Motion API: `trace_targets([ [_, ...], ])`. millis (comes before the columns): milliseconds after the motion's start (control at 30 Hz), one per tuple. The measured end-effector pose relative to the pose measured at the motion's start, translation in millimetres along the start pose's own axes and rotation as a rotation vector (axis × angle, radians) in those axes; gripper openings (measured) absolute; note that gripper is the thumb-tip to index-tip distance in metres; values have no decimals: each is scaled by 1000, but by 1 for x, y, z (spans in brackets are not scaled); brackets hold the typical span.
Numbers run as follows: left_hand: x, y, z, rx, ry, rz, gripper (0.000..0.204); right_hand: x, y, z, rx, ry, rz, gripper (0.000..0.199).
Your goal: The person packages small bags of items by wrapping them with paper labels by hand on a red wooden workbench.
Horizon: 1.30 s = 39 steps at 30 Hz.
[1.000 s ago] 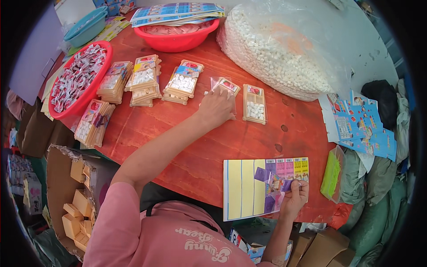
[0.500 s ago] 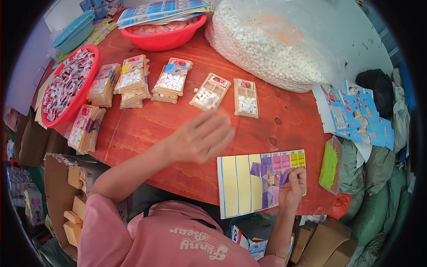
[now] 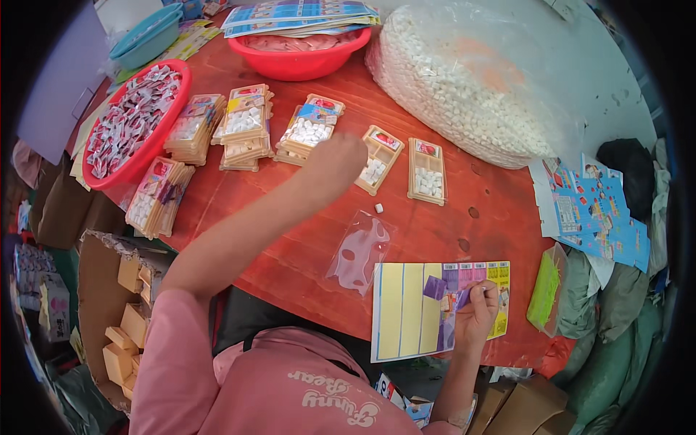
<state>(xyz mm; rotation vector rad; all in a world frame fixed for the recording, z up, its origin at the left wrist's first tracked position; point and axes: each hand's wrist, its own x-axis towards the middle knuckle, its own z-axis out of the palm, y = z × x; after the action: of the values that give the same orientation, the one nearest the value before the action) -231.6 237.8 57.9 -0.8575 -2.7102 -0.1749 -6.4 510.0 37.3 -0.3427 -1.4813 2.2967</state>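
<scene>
Beige tray (image 3: 384, 154) with white pieces (image 3: 373, 171) in its near compartment lies on the red table (image 3: 283, 246), between the stacked trays (image 3: 308, 130) on its left and a 2nd beige tray (image 3: 426, 170) on its right. The left hand (image 3: 337, 163) hangs at its left edge, fingers curled in; I cannot tell whether they pinch anything or touch the tray, as the knuckles hide the tips. The right hand (image 3: 476, 312) has thumb and fingers clamped on a purple strip (image 3: 464, 298), above the striped sheet (image 3: 401, 312) at near right. A bump from the left knuckles could skew the tray and spill its pieces, which look uncovered. 1 loose white piece (image 3: 379, 208) near the tray could roll away if brushed. The clear film (image 3: 360, 250), just left of the sheet, could crumple under a forearm, and a hard tug by the right hand could crease the strip
</scene>
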Motion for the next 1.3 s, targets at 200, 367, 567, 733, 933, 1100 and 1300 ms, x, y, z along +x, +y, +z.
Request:
trace_targets([
  [200, 29, -8, 20, 77, -209, -14, 10, -4, 3, 0, -23, 3, 30, 9],
  [367, 28, -7, 17, 50, -189, -70, 9, -4, 3, -7, -27, 51, 23, 13],
  [567, 23, -6, 6, -17, -86, -75, 10, -2, 6, -5, -30, 63, 50, 11],
  [733, 21, -10, 10, -98, -46, 0, 7, -3, 7, -2, -41, 54, 55, 11],
  [933, -8, 35, 4, -208, 29, 293, 9, -4, 5, 0, -20, 53, 64, 12],
  [1100, -23, 56, 23, -146, -42, 439, 8, -2, 7, 3, -13, 43, 65, 11],
  [1300, -8, 42, 9, -262, 10, 341, 11, -3, 6, -1, -25, 80, 49, 12],
])
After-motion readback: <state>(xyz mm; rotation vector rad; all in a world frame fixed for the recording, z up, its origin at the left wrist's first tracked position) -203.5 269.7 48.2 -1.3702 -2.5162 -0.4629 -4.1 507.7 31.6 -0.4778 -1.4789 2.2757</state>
